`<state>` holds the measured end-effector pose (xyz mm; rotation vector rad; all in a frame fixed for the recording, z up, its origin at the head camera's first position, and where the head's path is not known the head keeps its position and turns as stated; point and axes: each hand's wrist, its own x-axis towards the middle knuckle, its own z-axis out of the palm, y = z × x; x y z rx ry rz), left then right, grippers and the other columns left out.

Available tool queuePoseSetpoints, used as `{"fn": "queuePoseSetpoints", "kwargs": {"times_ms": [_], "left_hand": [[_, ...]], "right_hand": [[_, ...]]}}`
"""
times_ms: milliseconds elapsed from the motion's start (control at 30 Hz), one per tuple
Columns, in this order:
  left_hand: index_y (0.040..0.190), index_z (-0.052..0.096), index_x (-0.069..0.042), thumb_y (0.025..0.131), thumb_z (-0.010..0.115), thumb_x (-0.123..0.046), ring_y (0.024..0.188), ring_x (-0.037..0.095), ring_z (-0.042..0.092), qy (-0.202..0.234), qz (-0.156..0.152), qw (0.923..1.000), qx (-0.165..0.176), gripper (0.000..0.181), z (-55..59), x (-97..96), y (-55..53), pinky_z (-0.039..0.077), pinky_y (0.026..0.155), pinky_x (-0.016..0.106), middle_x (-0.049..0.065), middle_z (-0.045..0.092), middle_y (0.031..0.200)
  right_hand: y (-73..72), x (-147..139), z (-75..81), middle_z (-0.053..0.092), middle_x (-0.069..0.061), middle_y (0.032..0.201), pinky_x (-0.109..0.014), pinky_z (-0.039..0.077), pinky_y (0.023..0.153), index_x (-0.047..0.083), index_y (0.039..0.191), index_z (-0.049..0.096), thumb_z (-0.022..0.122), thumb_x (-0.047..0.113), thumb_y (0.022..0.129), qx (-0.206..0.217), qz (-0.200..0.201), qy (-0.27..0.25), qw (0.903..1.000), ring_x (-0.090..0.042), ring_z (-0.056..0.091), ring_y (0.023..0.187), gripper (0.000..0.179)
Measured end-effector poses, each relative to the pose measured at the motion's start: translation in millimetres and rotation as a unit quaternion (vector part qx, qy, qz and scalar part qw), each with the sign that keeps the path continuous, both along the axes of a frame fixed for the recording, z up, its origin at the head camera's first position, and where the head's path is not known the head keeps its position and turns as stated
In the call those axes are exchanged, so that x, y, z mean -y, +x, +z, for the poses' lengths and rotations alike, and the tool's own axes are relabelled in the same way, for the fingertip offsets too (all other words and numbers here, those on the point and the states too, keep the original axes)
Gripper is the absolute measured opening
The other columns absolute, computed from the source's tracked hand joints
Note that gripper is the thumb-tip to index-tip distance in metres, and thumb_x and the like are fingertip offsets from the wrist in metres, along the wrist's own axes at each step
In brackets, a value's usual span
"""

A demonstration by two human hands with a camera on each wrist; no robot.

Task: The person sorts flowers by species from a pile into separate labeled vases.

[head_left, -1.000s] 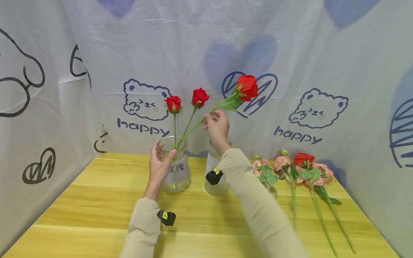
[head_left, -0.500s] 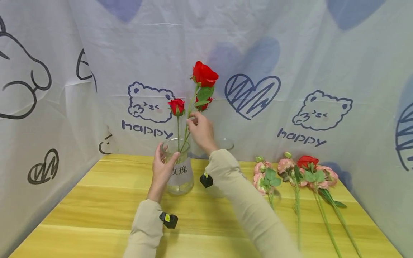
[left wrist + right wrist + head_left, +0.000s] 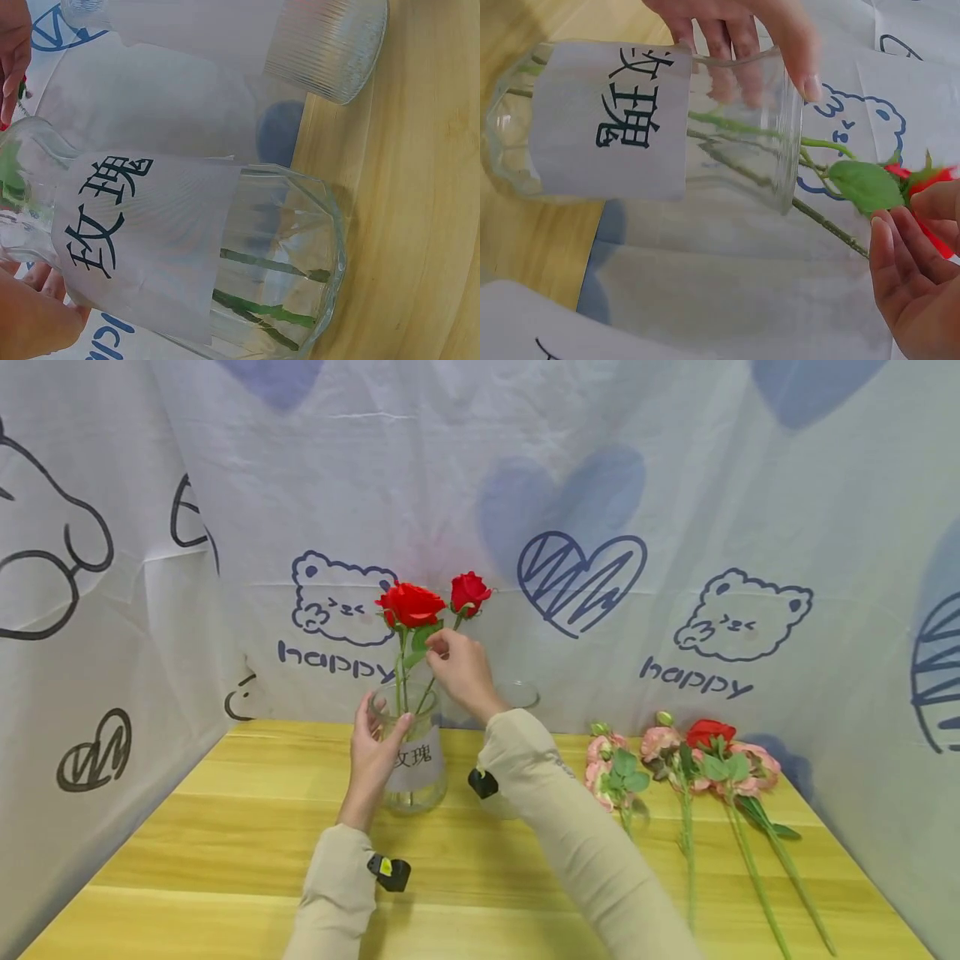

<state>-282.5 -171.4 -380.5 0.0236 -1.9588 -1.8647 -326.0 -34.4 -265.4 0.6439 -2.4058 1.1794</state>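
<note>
My left hand grips the neck of a clear glass vase, thumb at the near side and fingers behind. The vase stands upright on the table and bears a white paper label with black characters. Three red roses have their stems in it. The largest rose overlaps a smaller one in the head view; another rose leans right. My right hand pinches the large rose by its green leaf, just under the bloom. Green stem ends reach the vase bottom.
A second glass vase stands to the right, partly behind my right forearm. Several pink flowers and another red rose lie on the wooden table at right. A printed cloth hangs behind and beside the table.
My right hand has brought the large rose left and down, so its stem is now deep in the vase and its bloom sits lower. My left hand has kept its grip on the vase.
</note>
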Motion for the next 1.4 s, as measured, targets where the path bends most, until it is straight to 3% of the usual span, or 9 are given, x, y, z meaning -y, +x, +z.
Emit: {"fn": "queuePoseSetpoints", "kwargs": {"times_ms": [467,667,833,1133,1267,1400], "left_hand": [[0.154,0.019,-0.013,0.091,0.067,-0.027,0.139,0.033,0.027,0.006,-0.003,1.0,0.001,0.081,-2.0,-0.5,-0.7,0.019,0.116,0.045,0.016,0.032,0.152],[0.155,0.017,-0.014,0.092,0.066,-0.028,0.139,0.032,0.027,0.007,-0.004,1.0,0.002,0.081,-1.2,0.2,0.8,0.019,0.116,0.045,0.015,0.031,0.153],[0.155,0.017,-0.013,0.092,0.066,-0.028,0.139,0.032,0.027,0.003,-0.005,1.0,0.004,0.081,-1.1,-0.4,-0.6,0.02,0.116,0.045,0.015,0.031,0.153],[0.155,0.016,-0.014,0.092,0.066,-0.027,0.14,0.034,0.025,0.01,-0.017,0.9997,0.014,0.081,-1.9,-0.4,0.5,0.019,0.115,0.048,0.015,0.028,0.154],[0.155,0.016,-0.015,0.092,0.066,-0.027,0.14,0.035,0.025,0.015,-0.019,0.9997,0.01,0.081,-0.3,0.2,1.0,0.02,0.115,0.05,0.014,0.028,0.154],[0.155,0.016,-0.015,0.092,0.065,-0.027,0.139,0.034,0.026,0.013,-0.023,0.9996,0.005,0.08,0.5,1.2,1.4,0.02,0.115,0.049,0.014,0.029,0.154]], "right_hand": [[3.3,-34.0,3.4,0.069,-0.014,0.103,-0.028,0.054,0.079,-0.003,0.111,0.066,0.059,0.002,0.092,0.001,0.027,-0.028,0.9992,-0.024,0.064,0.092,0.021],[16.7,-58.3,-0.4,0.069,-0.014,0.101,-0.029,0.056,0.071,-0.003,0.109,0.067,0.06,0.003,0.092,0.016,0.04,-0.089,0.9951,-0.026,0.065,0.088,0.019],[31.5,-87.9,-11.3,0.068,-0.017,0.1,-0.036,0.058,0.066,-0.003,0.108,0.066,0.061,0.004,0.093,0.03,0.037,-0.137,0.9894,-0.029,0.064,0.087,0.018],[62.1,-151.1,-41.2,0.067,-0.017,0.103,-0.033,0.058,0.068,-0.004,0.11,0.065,0.062,0.008,0.094,0.031,0.017,-0.121,0.9921,-0.024,0.063,0.091,0.02],[79.5,-187.1,-55.8,0.068,-0.019,0.103,-0.028,0.058,0.068,-0.005,0.11,0.066,0.063,0.008,0.094,0.029,-0.016,-0.113,0.993,-0.015,0.063,0.088,0.021],[86.9,-226.3,-69.4,0.068,-0.019,0.1,-0.022,0.056,0.063,-0.006,0.112,0.065,0.062,0.008,0.095,0.024,-0.044,-0.096,0.9941,-0.004,0.062,0.081,0.023]]}}
